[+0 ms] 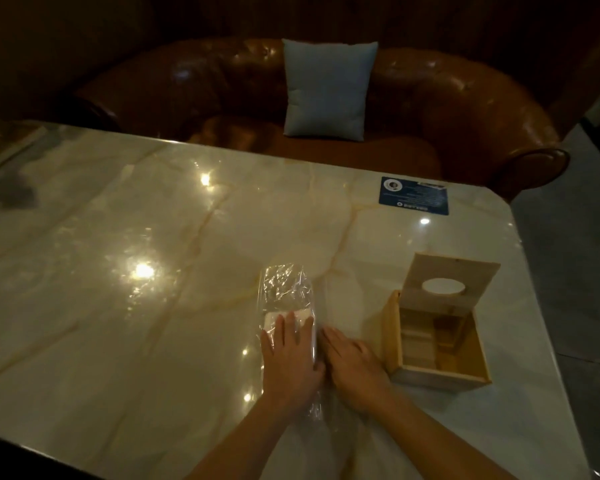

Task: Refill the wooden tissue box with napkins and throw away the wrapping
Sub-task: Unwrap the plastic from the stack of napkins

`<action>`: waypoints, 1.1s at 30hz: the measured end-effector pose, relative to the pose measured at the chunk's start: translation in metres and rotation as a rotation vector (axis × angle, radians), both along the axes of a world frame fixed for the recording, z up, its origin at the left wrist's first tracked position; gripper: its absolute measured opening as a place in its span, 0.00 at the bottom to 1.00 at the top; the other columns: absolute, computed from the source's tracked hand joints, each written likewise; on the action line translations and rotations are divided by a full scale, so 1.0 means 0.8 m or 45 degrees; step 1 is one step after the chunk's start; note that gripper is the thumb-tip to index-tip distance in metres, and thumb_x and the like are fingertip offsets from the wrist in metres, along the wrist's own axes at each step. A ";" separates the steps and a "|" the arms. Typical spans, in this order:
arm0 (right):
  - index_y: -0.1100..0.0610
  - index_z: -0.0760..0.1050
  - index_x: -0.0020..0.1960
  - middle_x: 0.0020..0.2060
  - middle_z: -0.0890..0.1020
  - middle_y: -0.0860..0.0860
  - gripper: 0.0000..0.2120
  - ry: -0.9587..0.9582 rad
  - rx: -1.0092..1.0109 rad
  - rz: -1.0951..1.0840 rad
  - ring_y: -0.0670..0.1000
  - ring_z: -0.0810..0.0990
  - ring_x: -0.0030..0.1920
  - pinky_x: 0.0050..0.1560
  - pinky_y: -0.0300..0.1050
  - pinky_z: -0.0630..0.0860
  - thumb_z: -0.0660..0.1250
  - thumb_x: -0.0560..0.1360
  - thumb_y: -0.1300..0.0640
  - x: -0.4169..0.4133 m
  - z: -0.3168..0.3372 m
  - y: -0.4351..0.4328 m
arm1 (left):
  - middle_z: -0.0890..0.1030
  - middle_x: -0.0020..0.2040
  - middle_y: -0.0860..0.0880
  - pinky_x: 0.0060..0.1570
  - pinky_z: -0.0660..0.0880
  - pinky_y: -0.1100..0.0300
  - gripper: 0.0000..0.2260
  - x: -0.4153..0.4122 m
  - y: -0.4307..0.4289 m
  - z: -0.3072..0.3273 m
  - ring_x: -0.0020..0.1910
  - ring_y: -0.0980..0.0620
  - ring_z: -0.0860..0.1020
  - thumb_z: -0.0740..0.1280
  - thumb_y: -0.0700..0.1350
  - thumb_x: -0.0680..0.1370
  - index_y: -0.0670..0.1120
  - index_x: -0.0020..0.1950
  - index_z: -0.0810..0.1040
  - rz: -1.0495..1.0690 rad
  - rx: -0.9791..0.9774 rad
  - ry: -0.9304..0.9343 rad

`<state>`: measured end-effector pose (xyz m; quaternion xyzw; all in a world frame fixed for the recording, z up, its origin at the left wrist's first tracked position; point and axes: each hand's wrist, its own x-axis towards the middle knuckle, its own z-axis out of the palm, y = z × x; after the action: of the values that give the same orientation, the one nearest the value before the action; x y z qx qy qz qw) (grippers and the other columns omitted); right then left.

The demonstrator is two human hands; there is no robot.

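Observation:
A pack of white napkins in clear plastic wrapping lies on the marble table. My left hand lies flat on top of the pack, fingers spread. My right hand rests flat on the table just to the right of the pack, touching its edge. The far end of the wrapping is empty and crumpled. The wooden tissue box stands right of my hands. Its lid, with an oval hole, is tipped up and back. The inside of the box looks empty.
A blue sticker is on the table's far right corner. Behind the table is a brown leather sofa with a pale blue cushion. The table's right edge runs close to the box, with grey floor beyond.

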<state>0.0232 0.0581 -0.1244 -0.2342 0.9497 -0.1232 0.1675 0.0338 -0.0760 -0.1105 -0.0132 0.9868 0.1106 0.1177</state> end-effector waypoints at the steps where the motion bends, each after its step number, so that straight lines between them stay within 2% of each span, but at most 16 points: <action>1: 0.54 0.46 0.75 0.77 0.51 0.51 0.27 0.008 -0.005 -0.006 0.48 0.48 0.76 0.73 0.49 0.48 0.49 0.78 0.54 0.000 -0.001 0.000 | 0.48 0.78 0.43 0.73 0.44 0.39 0.31 -0.002 0.002 0.004 0.77 0.42 0.45 0.57 0.53 0.76 0.49 0.76 0.48 0.001 -0.038 -0.015; 4: 0.54 0.47 0.75 0.77 0.51 0.50 0.26 0.031 -0.016 -0.010 0.48 0.48 0.76 0.73 0.48 0.49 0.48 0.79 0.52 -0.001 -0.003 0.002 | 0.53 0.77 0.43 0.73 0.49 0.43 0.30 -0.008 0.001 0.021 0.76 0.43 0.50 0.59 0.47 0.75 0.46 0.75 0.51 0.070 0.009 -0.004; 6: 0.55 0.48 0.75 0.76 0.52 0.51 0.26 0.082 -0.003 0.026 0.50 0.49 0.76 0.73 0.46 0.49 0.49 0.79 0.52 -0.002 -0.003 0.005 | 0.64 0.73 0.44 0.70 0.60 0.49 0.28 -0.010 -0.010 0.032 0.72 0.44 0.62 0.61 0.43 0.73 0.46 0.72 0.58 0.172 0.201 0.104; 9: 0.54 0.46 0.75 0.77 0.50 0.50 0.26 0.093 0.021 0.064 0.49 0.47 0.76 0.72 0.44 0.49 0.48 0.80 0.51 -0.002 -0.004 0.006 | 0.72 0.66 0.46 0.52 0.73 0.53 0.26 -0.011 -0.037 0.053 0.58 0.44 0.75 0.63 0.37 0.71 0.49 0.68 0.62 0.446 0.653 0.118; 11: 0.53 0.44 0.75 0.77 0.48 0.49 0.26 0.071 0.043 0.062 0.47 0.45 0.76 0.72 0.44 0.48 0.47 0.80 0.49 -0.004 -0.005 0.007 | 0.72 0.66 0.45 0.43 0.74 0.56 0.27 -0.012 -0.059 0.063 0.52 0.47 0.75 0.61 0.33 0.70 0.51 0.65 0.62 0.553 0.891 0.099; 13: 0.52 0.43 0.75 0.77 0.46 0.48 0.26 0.045 0.064 0.058 0.46 0.44 0.76 0.71 0.44 0.48 0.46 0.80 0.48 -0.006 -0.007 0.008 | 0.71 0.66 0.44 0.42 0.75 0.56 0.27 -0.010 -0.084 0.070 0.53 0.48 0.74 0.58 0.29 0.69 0.52 0.63 0.65 0.594 1.028 0.124; 17: 0.52 0.45 0.76 0.77 0.48 0.48 0.27 0.041 0.082 0.057 0.45 0.45 0.76 0.71 0.45 0.49 0.47 0.79 0.47 -0.009 -0.013 0.007 | 0.72 0.63 0.44 0.29 0.68 0.67 0.22 0.002 -0.133 0.068 0.45 0.49 0.76 0.57 0.28 0.70 0.50 0.56 0.74 0.633 0.882 0.157; 20: 0.53 0.48 0.75 0.77 0.50 0.48 0.27 0.066 0.086 0.059 0.45 0.48 0.76 0.71 0.44 0.50 0.49 0.79 0.48 -0.012 -0.012 0.007 | 0.72 0.63 0.41 0.35 0.71 0.60 0.17 0.007 -0.155 0.056 0.49 0.45 0.75 0.59 0.31 0.72 0.46 0.56 0.76 0.702 0.731 0.099; 22: 0.53 0.49 0.75 0.77 0.52 0.48 0.27 0.059 0.086 0.067 0.46 0.49 0.75 0.71 0.46 0.51 0.50 0.79 0.49 -0.015 -0.008 0.006 | 0.72 0.63 0.39 0.46 0.75 0.54 0.15 0.011 -0.163 0.049 0.52 0.41 0.76 0.62 0.34 0.73 0.43 0.58 0.76 0.722 0.583 0.021; 24: 0.54 0.52 0.74 0.76 0.55 0.50 0.26 0.067 0.096 0.060 0.47 0.53 0.75 0.71 0.47 0.54 0.52 0.78 0.51 -0.017 -0.002 0.002 | 0.72 0.63 0.40 0.54 0.74 0.51 0.14 0.017 -0.163 0.043 0.56 0.40 0.75 0.64 0.37 0.73 0.44 0.59 0.75 0.687 0.418 -0.005; 28: 0.58 0.66 0.67 0.68 0.70 0.56 0.22 0.215 0.051 0.047 0.55 0.69 0.67 0.65 0.50 0.63 0.58 0.73 0.58 -0.015 0.017 -0.020 | 0.72 0.66 0.41 0.61 0.70 0.50 0.18 0.025 -0.137 0.037 0.63 0.42 0.71 0.62 0.48 0.77 0.44 0.64 0.70 0.555 0.138 0.219; 31: 0.57 0.78 0.54 0.53 0.83 0.54 0.21 0.390 -0.074 0.087 0.53 0.82 0.53 0.51 0.47 0.77 0.74 0.62 0.55 -0.005 0.027 -0.045 | 0.58 0.76 0.42 0.72 0.57 0.52 0.28 0.022 -0.112 0.025 0.74 0.45 0.58 0.56 0.57 0.78 0.45 0.74 0.56 0.411 0.002 0.147; 33: 0.56 0.80 0.52 0.50 0.84 0.51 0.25 0.434 -0.103 0.085 0.50 0.83 0.50 0.46 0.43 0.80 0.76 0.58 0.48 0.002 0.031 -0.065 | 0.50 0.78 0.44 0.75 0.47 0.52 0.31 0.019 -0.101 0.016 0.77 0.46 0.49 0.53 0.58 0.79 0.44 0.76 0.47 0.329 -0.030 0.109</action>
<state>0.0249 0.0065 -0.0992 -0.2897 0.9503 -0.1143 -0.0016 0.0488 -0.1571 -0.0974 -0.1368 0.9822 0.1136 0.0603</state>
